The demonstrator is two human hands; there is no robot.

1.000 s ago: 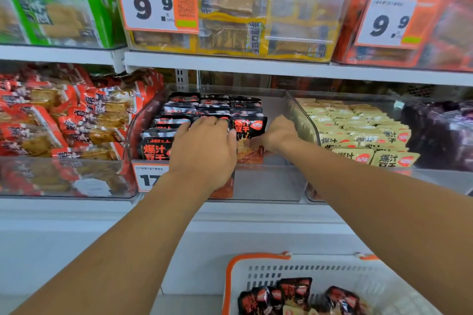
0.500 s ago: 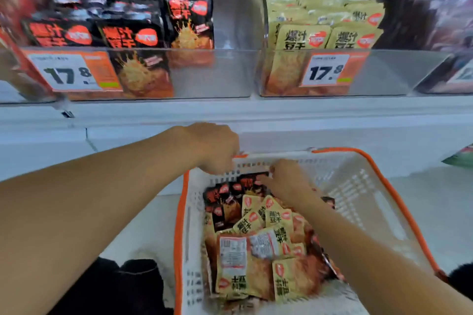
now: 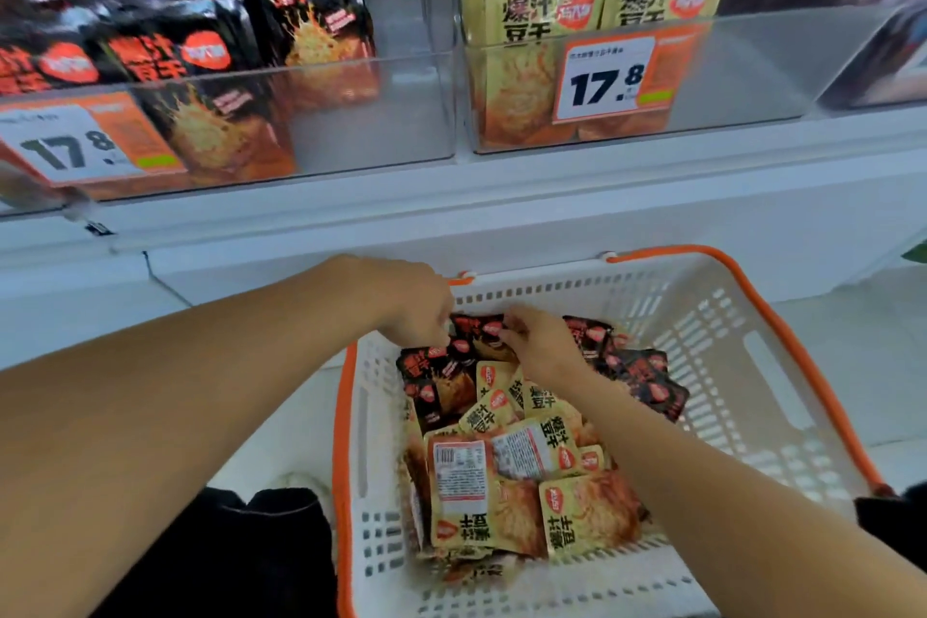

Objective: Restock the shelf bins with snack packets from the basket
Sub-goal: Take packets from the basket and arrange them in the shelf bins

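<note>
Both hands are now down in the white basket (image 3: 762, 366) with the orange rim, where a second ago they were up in the clear shelf bin (image 3: 351, 136) among the black packets. Half a second ago the left hand (image 3: 416, 311) rested by the basket's far rim and the right hand (image 3: 539, 341) reached into the pile alone; now the two have closed in on the same black snack packet (image 3: 476, 331) at the far end of the heap, the left grip pinching its left edge with curled fingers and the right grip pinching its right edge. The packet lies on top of other black packets (image 3: 647, 381), with yellow packets (image 3: 501, 482) heaped nearer the person. The view has drawn closer to the shelf since then: the black-packet bin sits upper left with its 17.8 price tag (image 3: 70, 146), and beside it to the right the yellow-packet bin (image 3: 752, 80) carries its own 17.8 tag (image 3: 607, 80). The basket stands on the floor just below the shelf edge.
</note>
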